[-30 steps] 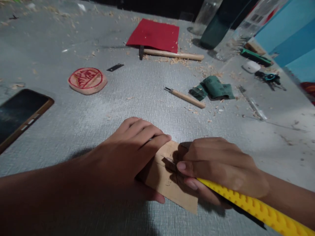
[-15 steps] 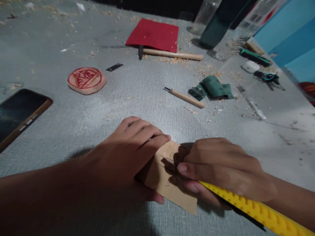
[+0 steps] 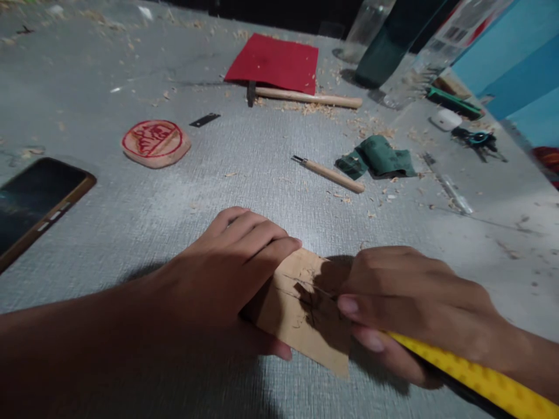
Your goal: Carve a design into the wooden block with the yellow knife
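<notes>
My left hand point(image 3: 231, 265) is closed round the left side of a flat tan piece of wood point(image 3: 279, 317), its fingers over the far edge and the thumb at the near edge. Dark pencil-like lines and small cut marks show on the wood's face. In my right hand point(image 3: 410, 297) is a yellow utility knife point(image 3: 476, 372), pinched close to its front end. The thin blade points left over the wood's right half, and shadow makes it unclear whether the tip touches. Part of the handle is hidden by the fingers.
Ahead lie a wood-handled gouge point(image 3: 332, 176), a green cloth-like scrap point(image 3: 384, 157), a hammer point(image 3: 305, 98) and red sheet point(image 3: 275, 61). Leftward are a carved wooden disc point(image 3: 152, 142), a loose blade point(image 3: 205, 120) and a phone point(image 3: 39, 201). Keys point(image 3: 478, 139) and bottles point(image 3: 397, 41) stand right.
My right hand has drawn the utility knife to the right across the wood, uncovering more of the marked lines. My left hand and the wood have hardly moved.
</notes>
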### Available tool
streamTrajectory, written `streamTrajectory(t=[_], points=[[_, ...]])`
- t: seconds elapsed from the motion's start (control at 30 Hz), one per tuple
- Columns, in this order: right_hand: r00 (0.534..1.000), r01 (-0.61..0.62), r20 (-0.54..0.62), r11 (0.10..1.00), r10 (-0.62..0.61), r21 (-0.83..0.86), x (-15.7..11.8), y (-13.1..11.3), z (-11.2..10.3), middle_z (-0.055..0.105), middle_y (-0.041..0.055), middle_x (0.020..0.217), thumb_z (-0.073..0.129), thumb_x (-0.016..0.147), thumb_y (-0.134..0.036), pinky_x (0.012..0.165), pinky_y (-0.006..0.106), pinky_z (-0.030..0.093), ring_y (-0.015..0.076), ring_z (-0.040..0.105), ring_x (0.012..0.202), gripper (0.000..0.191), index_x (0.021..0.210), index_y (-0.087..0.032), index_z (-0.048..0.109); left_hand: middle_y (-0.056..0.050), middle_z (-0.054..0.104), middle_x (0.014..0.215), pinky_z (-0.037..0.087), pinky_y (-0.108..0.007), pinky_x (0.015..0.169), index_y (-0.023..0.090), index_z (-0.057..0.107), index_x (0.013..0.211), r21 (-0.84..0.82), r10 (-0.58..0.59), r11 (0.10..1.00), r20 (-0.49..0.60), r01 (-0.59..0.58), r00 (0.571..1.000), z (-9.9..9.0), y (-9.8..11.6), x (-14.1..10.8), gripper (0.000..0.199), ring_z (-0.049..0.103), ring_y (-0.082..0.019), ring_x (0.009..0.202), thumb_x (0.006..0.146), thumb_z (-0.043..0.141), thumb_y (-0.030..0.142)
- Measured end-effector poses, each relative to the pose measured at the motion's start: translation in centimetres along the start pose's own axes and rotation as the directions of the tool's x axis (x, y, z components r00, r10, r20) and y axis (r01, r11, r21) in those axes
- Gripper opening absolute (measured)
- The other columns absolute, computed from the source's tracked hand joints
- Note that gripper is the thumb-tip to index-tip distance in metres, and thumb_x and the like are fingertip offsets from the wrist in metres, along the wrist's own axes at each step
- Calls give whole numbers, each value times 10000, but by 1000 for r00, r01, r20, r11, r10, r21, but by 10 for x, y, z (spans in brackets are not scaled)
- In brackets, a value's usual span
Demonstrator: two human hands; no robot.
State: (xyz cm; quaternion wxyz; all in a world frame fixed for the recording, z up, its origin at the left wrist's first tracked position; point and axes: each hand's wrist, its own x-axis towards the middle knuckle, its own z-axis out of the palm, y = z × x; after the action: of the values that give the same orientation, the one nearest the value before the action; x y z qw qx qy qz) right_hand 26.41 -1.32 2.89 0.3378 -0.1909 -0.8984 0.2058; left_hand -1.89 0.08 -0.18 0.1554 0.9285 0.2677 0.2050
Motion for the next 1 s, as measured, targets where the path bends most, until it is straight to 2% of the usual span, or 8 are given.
streamTrajectory(t=[0.1, 0.17, 0.27, 0.33, 0.43, 0.67, 0.8, 1.0], points=[[999, -48, -10, 998, 49, 46, 2, 2, -3, 800, 40, 851, 687, 986, -59, 705, 283, 659, 150, 806, 795, 211, 1161, -177, 681, -119, 726, 1360, 446, -575, 1116, 192, 537, 1436, -8, -23, 1000, 10, 23, 1000, -1, 2, 0, 831, 664, -341, 1213, 847, 825, 703], [999, -40, -25, 996, 42, 75, 3, 5, -2, 810, 64, 885, 716, 993, -71, 738, 274, 671, 149, 809, 822, 171, 1144, -150, 700, -114, 719, 1356, 441, -574, 1117, 188, 531, 1441, -13, -24, 1000, 9, 24, 1000, -1, 3, 0, 812, 660, -336, 1212, 855, 815, 672], [999, -31, 19, 996, 30, 81, 3, 8, 2, 826, 87, 923, 714, 1055, -152, 802, 302, 691, 172, 828, 900, 129, 1184, -136, 715, -116, 717, 1354, 442, -580, 1120, 191, 515, 1452, -12, -9, 1000, 2, 9, 1000, 0, 2, -1, 771, 661, -339, 1217, 870, 797, 610], [999, -38, 13, 996, 37, 85, 4, 10, 6, 820, 83, 897, 690, 1089, -212, 781, 320, 688, 188, 831, 889, 124, 1185, -144, 726, -117, 721, 1355, 444, -588, 1124, 206, 513, 1450, -12, -13, 1000, -2, 13, 1000, 1, 2, -1, 753, 663, -342, 1215, 867, 799, 589], [999, -21, -46, 991, 27, 130, 5, 12, 11, 804, 63, 848, 712, 1080, -210, 747, 303, 674, 186, 830, 841, 99, 1152, -146, 732, -116, 723, 1358, 449, -595, 1127, 210, 525, 1443, -9, -27, 1000, -6, 27, 1000, 1, 2, -1, 791, 661, -345, 1211, 854, 814, 651], [999, 0, -34, 981, 7, 192, 9, 18, 15, 826, 77, 914, 766, 1055, -190, 766, 263, 661, 146, 817, 826, 114, 1136, -120, 727, -95, 710, 1361, 460, -583, 1126, 209, 537, 1461, -18, -30, 999, 16, 30, 999, 0, 2, -1, 1037, 652, -342, 1213, 734, 853, 877], [999, 1, -50, 974, 10, 228, 9, 20, 17, 829, 76, 907, 803, 1027, -188, 760, 263, 663, 152, 819, 812, 135, 1120, -121, 732, -85, 708, 1352, 462, -584, 1138, 224, 531, 1472, -7, -50, 999, 30, 50, 998, 0, 2, -2, 1087, 652, -346, 1204, 685, 893, 881], [1000, -9, 22, 980, 5, 200, 11, 20, 14, 824, 76, 911, 720, 1095, -225, 808, 239, 667, 132, 820, 878, 127, 1147, -110, 725, -77, 708, 1335, 466, -573, 1117, 228, 552, 1421, -5, -55, 998, 24, 56, 998, -1, 5, 0, 1062, 651, -347, 1186, 646, 936, 845]])
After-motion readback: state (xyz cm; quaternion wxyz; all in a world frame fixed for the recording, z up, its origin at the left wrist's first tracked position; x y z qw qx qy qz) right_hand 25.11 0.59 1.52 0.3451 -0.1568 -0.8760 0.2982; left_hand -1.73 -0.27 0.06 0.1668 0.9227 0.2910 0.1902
